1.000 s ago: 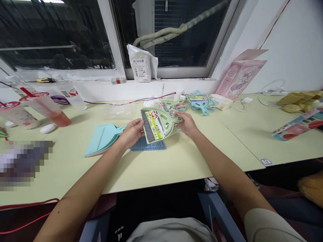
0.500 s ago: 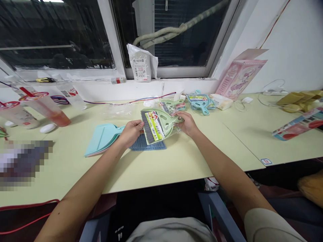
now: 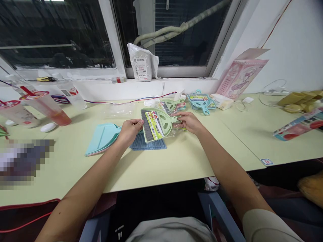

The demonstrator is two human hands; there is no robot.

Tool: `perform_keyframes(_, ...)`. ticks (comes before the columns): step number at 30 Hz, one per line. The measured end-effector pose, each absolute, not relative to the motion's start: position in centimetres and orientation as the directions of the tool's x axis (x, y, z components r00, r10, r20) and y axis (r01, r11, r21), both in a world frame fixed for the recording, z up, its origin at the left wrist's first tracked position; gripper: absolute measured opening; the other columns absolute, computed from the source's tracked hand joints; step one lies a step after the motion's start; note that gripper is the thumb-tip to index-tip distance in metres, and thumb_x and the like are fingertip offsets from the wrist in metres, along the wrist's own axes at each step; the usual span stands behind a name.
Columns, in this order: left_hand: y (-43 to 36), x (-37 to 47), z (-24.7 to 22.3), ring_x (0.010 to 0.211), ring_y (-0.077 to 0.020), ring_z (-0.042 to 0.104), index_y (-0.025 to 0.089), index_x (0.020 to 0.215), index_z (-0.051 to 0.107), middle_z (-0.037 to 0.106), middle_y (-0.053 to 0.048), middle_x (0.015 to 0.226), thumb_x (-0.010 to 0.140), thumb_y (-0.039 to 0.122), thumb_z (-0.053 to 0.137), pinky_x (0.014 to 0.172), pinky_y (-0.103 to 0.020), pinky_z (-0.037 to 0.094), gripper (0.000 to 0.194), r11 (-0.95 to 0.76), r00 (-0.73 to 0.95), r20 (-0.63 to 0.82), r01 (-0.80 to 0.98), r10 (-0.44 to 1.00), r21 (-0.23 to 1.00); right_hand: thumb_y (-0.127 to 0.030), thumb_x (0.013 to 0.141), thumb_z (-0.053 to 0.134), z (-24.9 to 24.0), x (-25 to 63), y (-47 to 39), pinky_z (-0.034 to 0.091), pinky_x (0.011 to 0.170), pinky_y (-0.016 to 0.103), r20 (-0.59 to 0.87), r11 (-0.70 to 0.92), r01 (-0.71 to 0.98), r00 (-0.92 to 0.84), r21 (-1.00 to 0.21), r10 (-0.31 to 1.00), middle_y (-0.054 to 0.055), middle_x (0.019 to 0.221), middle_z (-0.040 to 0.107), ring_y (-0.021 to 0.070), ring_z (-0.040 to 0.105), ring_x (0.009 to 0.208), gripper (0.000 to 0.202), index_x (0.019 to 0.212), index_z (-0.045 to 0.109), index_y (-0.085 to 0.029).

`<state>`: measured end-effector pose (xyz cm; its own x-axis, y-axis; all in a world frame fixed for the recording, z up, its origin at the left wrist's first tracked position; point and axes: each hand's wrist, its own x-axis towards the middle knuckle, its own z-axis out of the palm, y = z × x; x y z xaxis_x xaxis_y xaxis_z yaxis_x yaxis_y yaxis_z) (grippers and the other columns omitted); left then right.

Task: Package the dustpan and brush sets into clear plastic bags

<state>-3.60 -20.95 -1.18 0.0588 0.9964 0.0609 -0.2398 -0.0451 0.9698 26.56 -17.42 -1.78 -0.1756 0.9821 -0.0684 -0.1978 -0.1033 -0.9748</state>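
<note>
Both hands hold a green mini brush and dustpan set above the table, its grey bristles and yellow label facing me. My left hand pinches the bristle-side edge between thumb and fingers. My right hand is closed on the handle end, where some clear wrapping shows. Under and behind the set lies a blue-bristled brush, partly hidden. A turquoise dustpan rests left of it, stacked on another pan. Just behind are another green set and a blue brush and dustpan set.
Drink cups and a bottle stand at the left. Clear plastic wrapping lies near the wall. A pink box stands at the back right, with a colourful box farther right. A white package sits on the sill.
The green set has tilted slightly and its handle end has shifted a little. My right hand has moved slightly right; my left hand keeps its hold.
</note>
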Motion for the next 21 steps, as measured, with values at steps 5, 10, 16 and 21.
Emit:
perform_keyframes(5, -20.8, -3.9, -1.0, 0.077, -0.0203, 0.067, 0.012, 0.085, 0.077, 0.07, -0.006, 0.076, 0.068, 0.035, 0.09, 0.08, -0.036, 0.055, 0.032, -0.08, -0.088, 0.067, -0.146, 0.994, 0.986, -0.002, 0.075, 0.065, -1.0, 27.2, -17.4, 0.069, 0.063, 0.04, -0.117, -0.125, -0.183, -0.054, -0.975, 0.992, 0.005, 0.07, 0.07, 0.0249, 0.077, 0.064, 0.026, 0.096, 0.073, -0.014)
perform_keyframes(10, -20.7, -3.9, -0.7, 0.067, -0.0152, 0.062, 0.011, 0.087, 0.075, 0.067, -0.004, 0.074, 0.069, 0.019, 0.081, 0.08, -0.037, 0.054, 0.02, -0.089, -0.139, 0.072, -0.122, 0.988, 0.989, -0.001, 0.074, 0.061, -0.7, 27.6, -17.2, 0.069, 0.061, 0.04, -0.144, -0.146, -0.195, -0.023, -0.97, 0.989, 0.003, 0.062, 0.066, 0.0253, 0.076, 0.059, 0.027, 0.097, 0.068, -0.013)
perform_keyframes(16, -20.8, -4.0, -0.8, 0.06, -0.014, 0.055, 0.016, 0.079, 0.072, 0.059, -0.001, 0.063, 0.069, 0.016, 0.07, 0.067, -0.031, 0.047, 0.011, -0.142, -0.126, 0.135, -0.051, 0.983, 0.989, -0.006, 0.07, 0.062, -0.5, 29.1, -17.5, 0.066, 0.056, 0.037, -0.155, -0.173, -0.119, -0.148, -0.978, 0.977, 0.004, 0.062, 0.066, 0.0262, 0.075, 0.059, 0.023, 0.091, 0.067, -0.015)
perform_keyframes(21, -21.4, -3.7, -0.1, 0.059, -0.0152, 0.05, 0.017, 0.077, 0.077, 0.058, -0.002, 0.059, 0.067, 0.016, 0.068, 0.063, -0.031, 0.042, 0.014, -0.129, -0.023, 0.132, 0.105, 0.991, 0.986, -0.01, 0.067, 0.075, 0.2, 31.4, -20.2, 0.064, 0.053, 0.031, -0.306, -0.254, 0.175, -0.446, -0.951, 0.841, 0.003, 0.068, 0.07, 0.0233, 0.074, 0.059, 0.024, 0.089, 0.07, -0.017)
